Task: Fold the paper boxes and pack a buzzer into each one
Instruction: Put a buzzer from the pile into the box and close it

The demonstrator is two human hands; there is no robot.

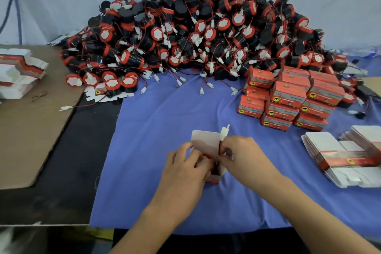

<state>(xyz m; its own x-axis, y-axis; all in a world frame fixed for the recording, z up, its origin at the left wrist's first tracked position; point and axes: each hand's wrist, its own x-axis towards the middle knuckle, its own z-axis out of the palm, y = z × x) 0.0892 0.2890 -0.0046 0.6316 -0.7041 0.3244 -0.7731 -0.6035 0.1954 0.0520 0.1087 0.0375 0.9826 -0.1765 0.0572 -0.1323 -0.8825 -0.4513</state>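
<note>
An open paper box (206, 143) stands on the blue cloth (165, 126) near me, its white lid flap raised. A red and black buzzer (210, 161) sits partly inside it, mostly hidden by my fingers. My left hand (185, 168) grips the box from the left side. My right hand (240, 154) pinches the buzzer's red and black wire, and its white connector (224, 132) sticks up above the fingers. A big heap of loose buzzers (195, 33) fills the back of the table.
Several packed red boxes (288, 99) are stacked at the right. Flat unfolded boxes (346, 156) lie at the right edge, with more flat boxes (18, 72) on a brown cardboard sheet (31, 130) at the left. A wall is behind the heap.
</note>
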